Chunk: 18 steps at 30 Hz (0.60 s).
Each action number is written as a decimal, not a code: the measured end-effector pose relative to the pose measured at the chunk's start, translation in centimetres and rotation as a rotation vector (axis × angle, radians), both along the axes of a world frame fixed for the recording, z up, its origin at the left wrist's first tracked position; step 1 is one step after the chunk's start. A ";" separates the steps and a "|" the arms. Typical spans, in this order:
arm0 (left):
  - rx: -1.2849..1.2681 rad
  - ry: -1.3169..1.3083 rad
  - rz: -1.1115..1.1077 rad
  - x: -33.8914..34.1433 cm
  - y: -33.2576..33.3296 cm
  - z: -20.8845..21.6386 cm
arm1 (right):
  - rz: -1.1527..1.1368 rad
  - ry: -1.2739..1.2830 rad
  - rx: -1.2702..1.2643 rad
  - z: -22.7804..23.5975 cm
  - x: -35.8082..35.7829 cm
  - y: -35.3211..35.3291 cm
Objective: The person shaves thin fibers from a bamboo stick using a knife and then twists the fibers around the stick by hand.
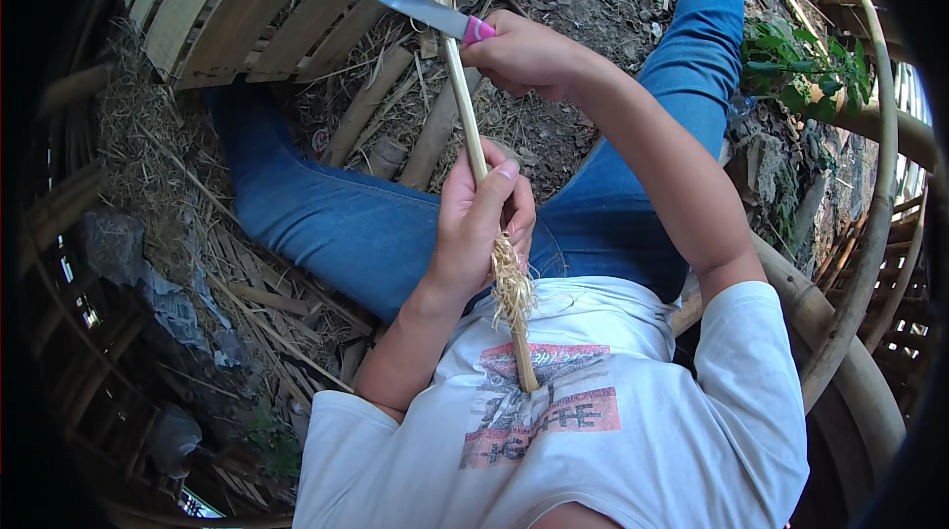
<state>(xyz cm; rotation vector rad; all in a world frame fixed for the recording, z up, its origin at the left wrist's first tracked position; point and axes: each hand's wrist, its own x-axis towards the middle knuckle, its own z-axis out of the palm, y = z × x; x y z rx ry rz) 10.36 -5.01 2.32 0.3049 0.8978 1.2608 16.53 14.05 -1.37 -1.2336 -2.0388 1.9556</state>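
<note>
- While the left hand [482, 220] is wrapped round the stick [464, 102] at the clock's centre and the right hand [526, 54] clasps the knife [423, 11] near twelve o'clock, a blade slipping toward six could cut the lower fingers.
- The curled shavings [511, 284] toward six could snag the edge if it reaches them.
- With its six-o'clock end seemingly against the shirt [554, 455], the stick could jab or slide under hard pressure.
- A loosened left grip could let it twist.

Stick, long, slender, pale bamboo [469, 119]: slanting, curled shavings [511, 287] bunched toward lower end. Knife, pink-handled, silver-bladed [415, 10]: blade crossing stick's upper part, tip leftward.
</note>
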 end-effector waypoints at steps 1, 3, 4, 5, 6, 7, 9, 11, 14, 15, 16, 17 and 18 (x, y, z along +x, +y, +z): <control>-0.008 -0.006 -0.001 0.0 -0.1 -0.1 | -0.125 0.134 -0.323 -0.3 0.0 0.5; -0.016 -0.017 -0.007 0.2 -0.4 -0.2 | -0.366 0.247 -0.557 -1.9 0.3 2.5; -0.012 -0.029 -0.008 0.0 -0.6 -0.2 | -0.311 0.206 -0.342 -2.7 0.8 3.6; -0.004 -0.040 -0.007 -0.3 -0.5 -0.3 | -0.260 0.213 -0.262 -2.2 1.4 3.5; -0.003 -0.037 -0.005 -0.7 -0.3 -0.5 | -0.208 0.218 -0.182 -1.6 2.0 3.3; 0.005 -0.037 -0.015 -0.5 -0.2 -0.4 | -0.205 0.212 -0.184 -1.6 3.2 3.4; -0.003 -0.032 -0.005 -0.4 -0.5 -0.2 | -0.117 0.101 0.426 -2.2 4.9 3.0; 0.001 -0.106 0.004 -0.2 -0.1 -0.1 | -0.081 0.058 0.510 -1.1 6.1 1.8; 0.000 -0.127 0.008 -0.3 -0.2 -0.2 | -0.031 0.028 0.683 0.5 6.5 -1.1; 0.001 -0.125 0.008 -0.3 -0.2 -0.3 | -0.013 0.046 0.755 0.6 6.2 -1.7; 0.002 -0.136 0.007 -0.3 -0.4 -0.5 | 0.004 0.062 0.827 0.9 6.0 -2.4; 0.002 -0.149 0.005 -0.3 -0.5 -0.6 | 0.032 0.058 0.898 1.5 5.7 -3.0; 0.003 -0.149 0.003 -0.3 -0.4 -0.5 | 0.031 0.058 0.899 2.4 5.3 -3.5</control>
